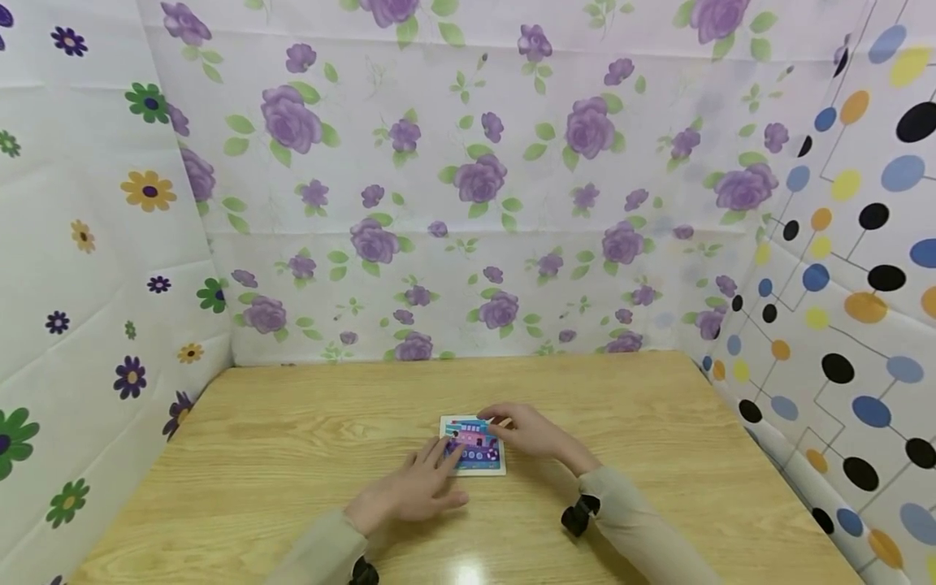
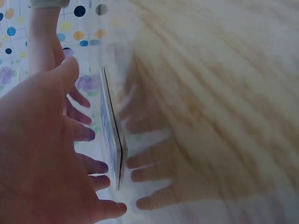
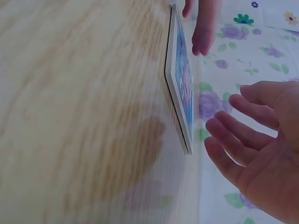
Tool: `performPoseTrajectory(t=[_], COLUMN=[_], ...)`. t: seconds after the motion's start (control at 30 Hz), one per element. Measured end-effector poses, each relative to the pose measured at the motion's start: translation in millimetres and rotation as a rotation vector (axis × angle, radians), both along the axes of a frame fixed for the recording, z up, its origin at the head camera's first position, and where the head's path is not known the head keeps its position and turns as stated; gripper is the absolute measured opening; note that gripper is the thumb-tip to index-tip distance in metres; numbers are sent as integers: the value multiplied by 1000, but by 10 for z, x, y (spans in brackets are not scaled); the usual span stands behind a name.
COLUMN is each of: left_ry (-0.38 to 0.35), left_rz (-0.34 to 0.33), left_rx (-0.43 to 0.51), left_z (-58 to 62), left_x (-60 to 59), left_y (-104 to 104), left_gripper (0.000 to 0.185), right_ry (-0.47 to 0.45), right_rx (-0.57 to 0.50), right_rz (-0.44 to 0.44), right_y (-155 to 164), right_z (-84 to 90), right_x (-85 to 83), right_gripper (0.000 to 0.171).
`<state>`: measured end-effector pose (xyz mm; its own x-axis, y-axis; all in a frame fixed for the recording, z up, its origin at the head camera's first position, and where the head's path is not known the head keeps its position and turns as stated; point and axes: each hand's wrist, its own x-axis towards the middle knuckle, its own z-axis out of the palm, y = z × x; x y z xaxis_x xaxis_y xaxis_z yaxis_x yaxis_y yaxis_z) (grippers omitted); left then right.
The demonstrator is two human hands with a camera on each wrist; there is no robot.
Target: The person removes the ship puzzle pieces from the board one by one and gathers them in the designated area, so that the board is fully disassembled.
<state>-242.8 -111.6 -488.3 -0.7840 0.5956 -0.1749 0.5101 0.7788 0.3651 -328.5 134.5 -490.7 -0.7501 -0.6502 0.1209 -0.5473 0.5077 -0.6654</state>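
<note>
A thin square picture board (image 1: 478, 465) with a white border and a pink, purple and blue printed picture lies flat on the table. Over its left side my left hand (image 1: 418, 489) reaches with spread, nearly straight fingers. My right hand (image 1: 532, 432) is at the top right corner, its fingers loosely bent. In the right wrist view a gap shows between the right fingers (image 3: 233, 140) and the board's face (image 3: 185, 77), and nothing is held. The left wrist view shows the board (image 2: 111, 133) edge-on beside the left fingertips; fingers hide part of its picture in the head view.
The wood-grain table (image 1: 292, 439) is bounded at the back by a purple-rose curtain (image 1: 439, 203). A flower-print curtain (image 1: 88, 244) hangs on the left, and a dotted curtain (image 1: 841, 244) on the right. Dark straps (image 1: 580, 516) sit at both wrists.
</note>
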Motion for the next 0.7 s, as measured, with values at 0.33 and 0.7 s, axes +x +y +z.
performPoseTrajectory(t=[0.33, 0.7], left_ry=[75, 78], left_rz=[-62, -67], left_rx=[-40, -63], left_z=[-57, -64], left_x=[-29, -7], left_y=[107, 191], left_gripper=[78, 81], right_ry=[-9, -2], right_rx=[42, 61], right_rz=[27, 37], right_y=[-151, -321], right_z=[-24, -89], right_x=[-129, -201], right_gripper=[33, 31])
